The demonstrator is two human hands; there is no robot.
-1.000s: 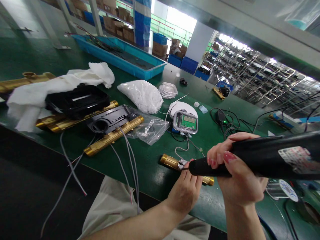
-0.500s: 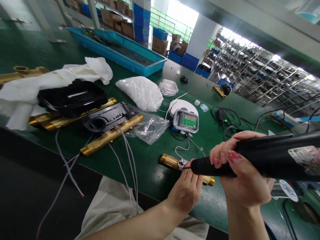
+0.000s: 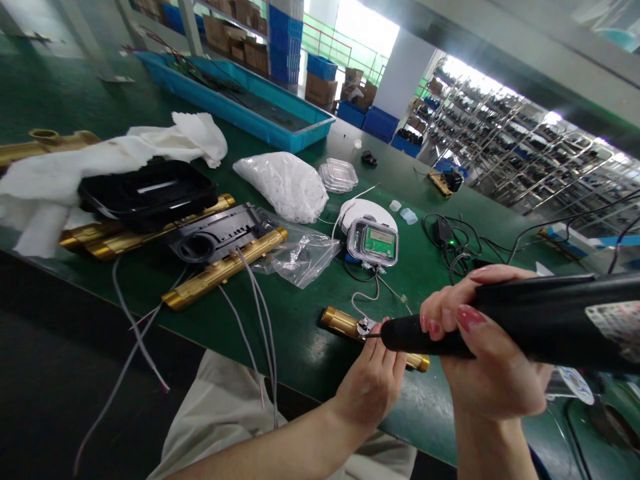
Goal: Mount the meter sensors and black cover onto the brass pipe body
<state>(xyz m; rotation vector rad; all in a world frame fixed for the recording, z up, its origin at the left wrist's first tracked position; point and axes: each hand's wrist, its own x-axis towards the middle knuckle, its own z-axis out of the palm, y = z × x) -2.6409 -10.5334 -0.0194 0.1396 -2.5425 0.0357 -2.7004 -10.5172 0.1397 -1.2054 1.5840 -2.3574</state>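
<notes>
My right hand (image 3: 493, 353) is wrapped round a black electric screwdriver (image 3: 540, 317) that points left. Its thin bit reaches a small silvery fitting (image 3: 364, 327) on a brass pipe body (image 3: 343, 321) lying on the green bench. My left hand (image 3: 373, 383) presses over the middle of that pipe, fingertips right by the bit; what lies beneath the fingers is hidden. Behind the pipe, a clear-lidded meter box with a green circuit board (image 3: 379, 242) leans on a white round piece (image 3: 369, 212). Grey wires (image 3: 361, 299) run from the box towards the pipe.
To the left lie more brass pipes (image 3: 227, 270), a grey plastic housing (image 3: 215, 237), a black tray (image 3: 147, 193) and white cloth (image 3: 125, 150). A bag of white parts (image 3: 283, 183), clear lids (image 3: 339, 175) and a blue tub (image 3: 295, 138) sit further back. A lit power adapter (image 3: 443, 232) with cables is at right.
The rear end of the screwdriver has dipped slightly with my right hand, while its bit stays at the fitting. My left hand keeps its place on the pipe.
</notes>
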